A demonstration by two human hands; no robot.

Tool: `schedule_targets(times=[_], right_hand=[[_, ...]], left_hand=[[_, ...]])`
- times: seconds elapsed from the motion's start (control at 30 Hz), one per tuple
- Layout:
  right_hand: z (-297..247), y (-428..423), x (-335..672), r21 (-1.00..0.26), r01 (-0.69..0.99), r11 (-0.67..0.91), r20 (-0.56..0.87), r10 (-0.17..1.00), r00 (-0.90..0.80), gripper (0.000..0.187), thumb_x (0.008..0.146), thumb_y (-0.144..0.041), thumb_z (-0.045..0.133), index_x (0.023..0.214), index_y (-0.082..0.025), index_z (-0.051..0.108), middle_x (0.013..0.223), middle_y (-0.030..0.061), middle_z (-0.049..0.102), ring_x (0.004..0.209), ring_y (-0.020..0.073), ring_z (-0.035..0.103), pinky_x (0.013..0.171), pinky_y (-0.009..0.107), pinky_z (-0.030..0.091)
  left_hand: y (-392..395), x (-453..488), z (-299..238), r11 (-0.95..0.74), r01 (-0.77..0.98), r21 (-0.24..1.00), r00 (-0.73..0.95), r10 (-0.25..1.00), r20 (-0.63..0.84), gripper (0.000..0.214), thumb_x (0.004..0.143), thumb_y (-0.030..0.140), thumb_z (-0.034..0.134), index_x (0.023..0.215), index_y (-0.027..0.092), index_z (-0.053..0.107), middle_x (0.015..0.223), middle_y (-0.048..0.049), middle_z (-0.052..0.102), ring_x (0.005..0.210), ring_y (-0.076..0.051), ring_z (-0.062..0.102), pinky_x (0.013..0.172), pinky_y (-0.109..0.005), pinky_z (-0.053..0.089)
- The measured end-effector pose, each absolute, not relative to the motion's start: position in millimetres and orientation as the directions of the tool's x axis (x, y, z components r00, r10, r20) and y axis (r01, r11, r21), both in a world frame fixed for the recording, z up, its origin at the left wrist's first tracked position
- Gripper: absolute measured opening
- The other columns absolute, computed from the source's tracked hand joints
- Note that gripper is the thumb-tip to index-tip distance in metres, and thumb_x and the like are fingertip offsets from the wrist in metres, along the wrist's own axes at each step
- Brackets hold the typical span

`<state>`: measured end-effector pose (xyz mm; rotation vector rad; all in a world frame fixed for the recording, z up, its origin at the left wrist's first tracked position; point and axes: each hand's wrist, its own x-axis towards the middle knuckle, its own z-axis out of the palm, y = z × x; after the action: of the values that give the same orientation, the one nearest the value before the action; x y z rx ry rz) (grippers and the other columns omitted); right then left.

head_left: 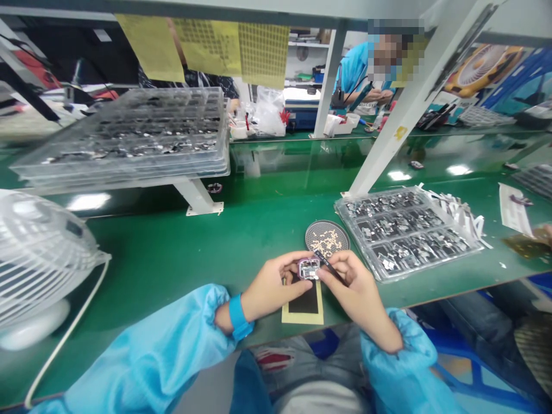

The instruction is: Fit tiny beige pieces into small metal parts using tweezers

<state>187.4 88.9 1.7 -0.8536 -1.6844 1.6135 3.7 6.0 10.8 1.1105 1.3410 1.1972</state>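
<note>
Between thumb and fingers, my left hand (276, 287) grips a small electronic device housing (309, 268) with a purple-pink rim and silvery parts inside. My right hand (351, 284) holds black tweezers (330, 267) slantwise, and its thumb is at the housing's right edge. Just behind the hands lies a round dark dish (309, 234) with many tiny tan pieces (330, 241) in it. Under the hands is a black pad (304, 302) with a pale yellow border, partly covered by my fingers.
A clear compartment tray (383, 275) of small metal parts lies to the right, with white strips (470, 215) beside it. Stacked trays (129, 164) sit on a raised shelf at left, above a white fan (43, 259). Another person (353, 63) works across the bench; a co-worker's hand (544, 234) shows at right.
</note>
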Motion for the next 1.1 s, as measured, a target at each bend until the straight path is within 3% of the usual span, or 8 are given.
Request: schedule_targets(times=[0.23,0.63,0.77,0.83,1.0,1.1], right_hand=[[0.1,89.6,184.8,-0.993,0.078,0.092,0.037,0.848,-0.529,0.029,0.086,-0.039,0.074,0.098,-0.021,0.053,0.085,0.0022,0.069,0.081,0.018,0.067,0.071,0.027,0.05],[-0.9,89.0,176.6,-0.988,0.093,0.121,0.06,0.868,-0.493,0.031,0.084,-0.04,0.075,0.094,-0.021,0.053,0.083,0.0024,0.067,0.078,0.018,0.065,0.064,0.026,0.049],[2.5,87.5,174.1,-0.986,0.126,0.112,0.043,0.889,-0.456,0.038,0.077,-0.038,0.08,0.102,-0.021,0.057,0.087,0.0011,0.065,0.067,0.0137,0.059,0.052,0.023,0.043],[5.3,87.1,172.6,-0.988,0.125,0.091,0.019,0.873,-0.487,0.038,0.076,-0.038,0.081,0.103,-0.02,0.06,0.09,0.0024,0.067,0.064,0.0129,0.057,0.052,0.023,0.043],[6.8,86.9,166.1,-0.997,0.054,0.049,0.012,0.843,-0.538,0.03,0.076,-0.038,0.081,0.093,-0.018,0.066,0.091,0.005,0.07,0.083,0.0194,0.066,0.074,0.028,0.054],[4.2,86.6,162.5,-1.0,0.018,0.021,0.008,0.844,-0.537,0.033,0.077,-0.04,0.08,0.097,-0.018,0.066,0.093,0.0055,0.071,0.085,0.02,0.067,0.076,0.029,0.055]], left_hand=[[5.0,4.8,12.0,0.106,0.107,0.989,-0.148,0.985,-0.09,0.053,0.079,0.033,0.075,0.129,0.018,0.064,0.082,-0.002,0.062,0.06,-0.011,0.04,0.057,-0.023,0.035],[3.9,4.9,16.3,0.046,0.276,0.96,-0.226,0.974,0.018,0.041,0.083,0.031,0.072,0.123,0.023,0.07,0.09,-0.0015,0.071,0.062,-0.012,0.048,0.06,-0.025,0.043],[3.5,7.2,17.3,0.075,-0.058,0.996,-0.18,0.98,-0.084,0.047,0.08,0.029,0.077,0.125,0.018,0.067,0.108,-0.0068,0.074,0.09,-0.019,0.068,0.08,-0.028,0.055],[3.9,9.0,17.1,0.072,-0.228,0.971,-0.138,0.985,-0.105,0.05,0.078,0.028,0.08,0.124,0.015,0.066,0.117,-0.0105,0.072,0.106,-0.023,0.068,0.092,-0.032,0.056],[5.9,10.3,15.1,0.045,-0.287,0.957,-0.148,0.985,-0.09,0.049,0.075,0.027,0.083,0.12,0.014,0.068,0.121,-0.0139,0.07,0.107,-0.026,0.069,0.093,-0.035,0.059],[6.5,9.6,14.0,0.023,-0.328,0.944,-0.148,0.986,-0.075,0.048,0.077,0.026,0.082,0.12,0.013,0.068,0.121,-0.0145,0.07,0.105,-0.025,0.07,0.088,-0.032,0.06]])
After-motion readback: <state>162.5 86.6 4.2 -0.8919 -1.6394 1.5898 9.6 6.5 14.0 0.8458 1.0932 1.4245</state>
